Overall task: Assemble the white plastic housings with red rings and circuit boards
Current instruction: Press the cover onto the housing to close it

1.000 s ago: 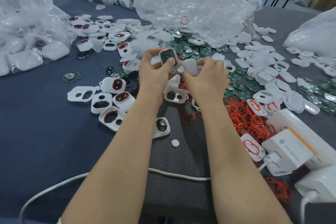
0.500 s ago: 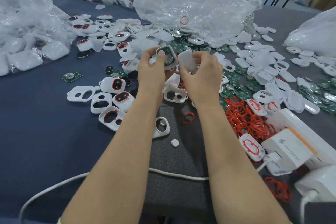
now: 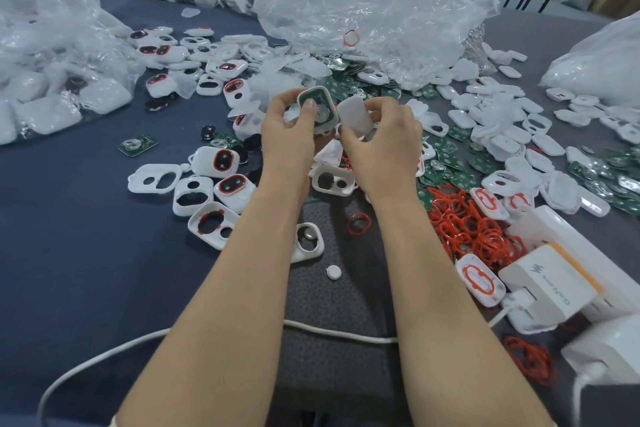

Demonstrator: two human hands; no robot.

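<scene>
Head view: above the parts-strewn blue counter [image 3: 69, 236], the left grip [image 3: 294, 130] pinches a white plastic housing [image 3: 335, 114] holding a green circuit board [image 3: 311, 95], just beside the plain white plastic cover [image 3: 355, 114] clasped by the right grip [image 3: 384, 142].

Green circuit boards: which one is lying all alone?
The circuit board far left on the dark blue cloth, touching nothing. The other boards lie heaped among white housings.

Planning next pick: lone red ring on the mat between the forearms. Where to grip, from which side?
Grip the ring by its band from above, one fingertip inside the loop, one outside. It lies flat and thin on the mat, so a sideways approach finds no edge; it sits apart from the pile.
</scene>
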